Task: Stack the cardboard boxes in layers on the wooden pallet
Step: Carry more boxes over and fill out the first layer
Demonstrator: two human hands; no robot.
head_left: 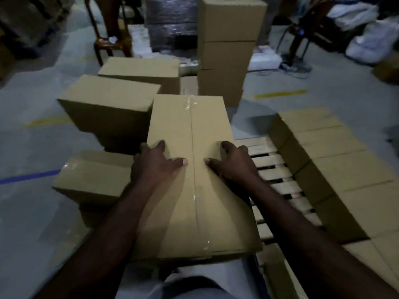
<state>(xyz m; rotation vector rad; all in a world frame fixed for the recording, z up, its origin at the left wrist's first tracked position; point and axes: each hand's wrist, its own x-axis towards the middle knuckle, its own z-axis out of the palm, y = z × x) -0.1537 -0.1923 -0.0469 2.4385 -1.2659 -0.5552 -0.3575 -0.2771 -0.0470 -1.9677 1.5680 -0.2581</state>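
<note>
A long taped cardboard box [190,126] is held in front of me, lengthwise away from my body. My left hand [154,162] grips its left edge, thumb on the top face and fingers curled over the side. My right hand [232,161] grips the right edge the same way. The wooden pallet [274,169] lies to the right of the box, its slats bare at the near left. A row of cardboard boxes [336,160] covers the pallet's right part.
Loose boxes [108,104] sit on the floor at left, one low box [92,180] by my left arm. A tall stack of boxes [226,39] stands ahead. Chairs, a wrapped pallet load and white bags line the back. The grey floor carries yellow and blue marks.
</note>
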